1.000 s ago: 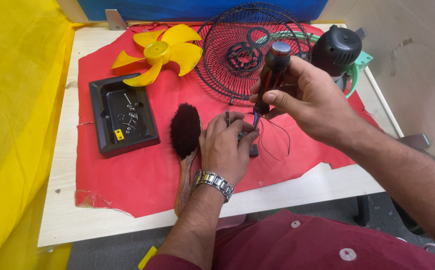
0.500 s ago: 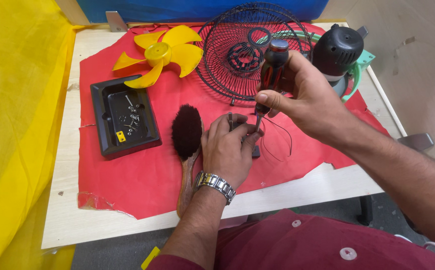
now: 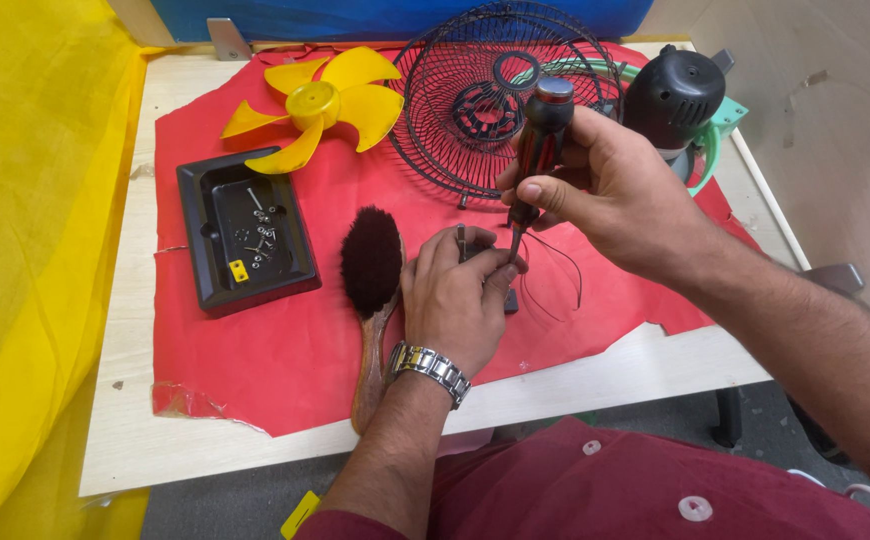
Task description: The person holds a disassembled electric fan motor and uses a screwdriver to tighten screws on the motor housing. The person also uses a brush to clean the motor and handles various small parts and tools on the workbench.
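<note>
Right hand [image 3: 605,190] fisted upright around screwdriver [image 3: 538,145]; left hand [image 3: 460,300] pinching small dark part [image 3: 508,298] beneath

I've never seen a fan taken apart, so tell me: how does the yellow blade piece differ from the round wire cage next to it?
The yellow fan blade is solid plastic with broad curved paddles round a hub; the black wire guard is an open mesh of thin wires you can see through. The blade is bright yellow, the guard dark. The blade looks smaller across than the guard. Both are round and lie apart from any hand on the red cloth.
</note>
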